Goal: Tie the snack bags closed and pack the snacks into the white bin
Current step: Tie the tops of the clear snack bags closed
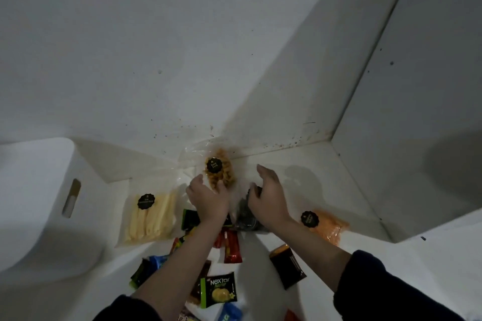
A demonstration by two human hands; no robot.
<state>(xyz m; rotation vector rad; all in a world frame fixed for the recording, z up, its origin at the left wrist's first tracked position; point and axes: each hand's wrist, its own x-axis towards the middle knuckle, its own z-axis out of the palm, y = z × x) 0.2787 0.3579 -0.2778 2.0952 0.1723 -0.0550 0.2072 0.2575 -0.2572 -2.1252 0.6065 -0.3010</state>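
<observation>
Head view, looking down on a white counter (300, 164) set into a corner of white, speckled walls. At the far left stands the white bin (39, 190), smooth plastic with rounded corners and a slot handle cut in its side; its inside is not visible.

Three clear plastic snack bags lie on the counter, each with a round black sticker. The bag of pale yellow sticks (148, 216) lies flat just right of the bin. The bag of golden spiral snacks (217, 172) sits near the corner, its crinkled open top fanned out toward the wall. The bag of fine orange snacks (326, 224) lies to the right.

The left hand (208, 202) rests palm down, fingers together, on the near end of the spiral bag; whether it pinches the plastic cannot be told. The right hand (268, 195) is just beside it, fingers loosely curved and thumb raised, above a dark snack bag (246, 214) it partly hides; any contact is unclear. Both arms wear dark sleeves pushed up.

Nearer the camera, small glossy wrapped snacks are scattered: red sachets (230, 247), a dark brown packet (287, 267), a green and black Nextar packet (217, 289), and blue wrappers (156, 260).
</observation>
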